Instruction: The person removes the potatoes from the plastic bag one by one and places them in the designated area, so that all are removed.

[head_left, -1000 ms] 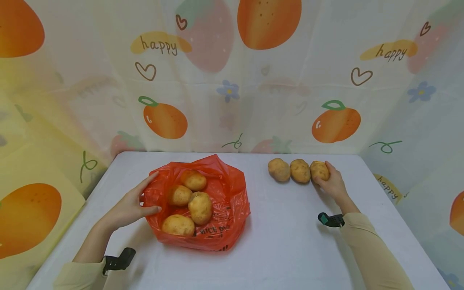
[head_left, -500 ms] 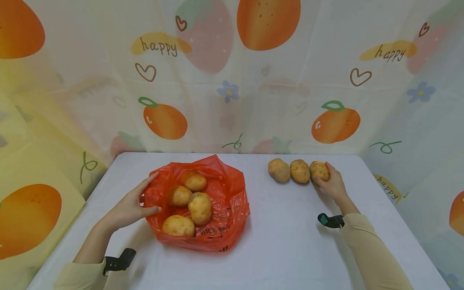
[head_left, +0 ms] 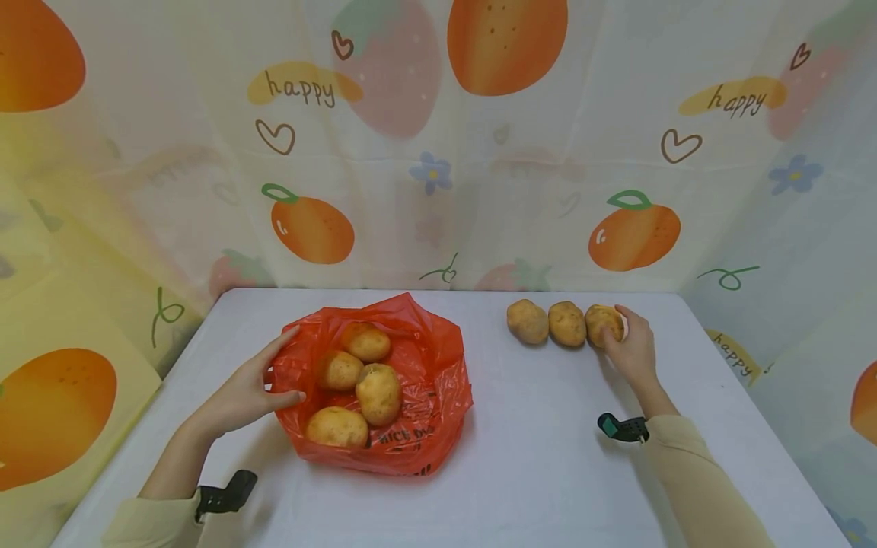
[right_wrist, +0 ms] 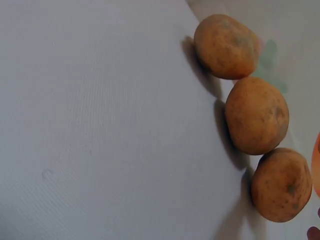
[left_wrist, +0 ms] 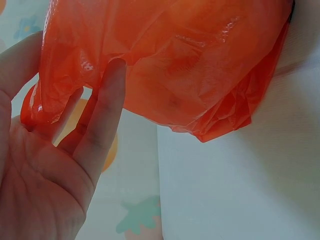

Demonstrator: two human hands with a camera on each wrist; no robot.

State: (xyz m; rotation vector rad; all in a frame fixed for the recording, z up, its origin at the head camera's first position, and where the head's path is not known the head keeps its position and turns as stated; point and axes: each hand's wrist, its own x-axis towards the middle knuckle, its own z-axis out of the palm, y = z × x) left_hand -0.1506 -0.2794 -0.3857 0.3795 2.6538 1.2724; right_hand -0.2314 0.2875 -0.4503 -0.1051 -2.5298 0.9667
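Note:
A red plastic bag [head_left: 448, 365] stands with its mouth spread wide, several potatoes [head_left: 379, 394] inside. At its left side is my left hand [head_left: 236, 392], fingers and thumb apart, touching the thin plastic. In the left wrist view, one straight finger [left_wrist: 107, 100] lies against the bag [left_wrist: 190, 65]. Toward the back right, three potatoes form a row: a left one [head_left: 527, 321], a middle one [head_left: 567, 324] and a right one [head_left: 601, 323]. My right hand [head_left: 632, 350] is around the right potato, thumb in front, a small gap at the fingertips. Only fingertips [right_wrist: 313, 233] show in the right wrist view.
White cloth covers the table [head_left: 521, 457]. Behind it hangs a curtain [head_left: 473, 221] printed with fruit. A black camera [head_left: 226, 492] is strapped at the left wrist, another camera [head_left: 622, 428] at the right. Both arms have beige sleeves [head_left: 699, 479].
My right fingers have loosened from the right potato, and that hand has shifted slightly right. The potatoes, the bag and my left hand look unmoved.

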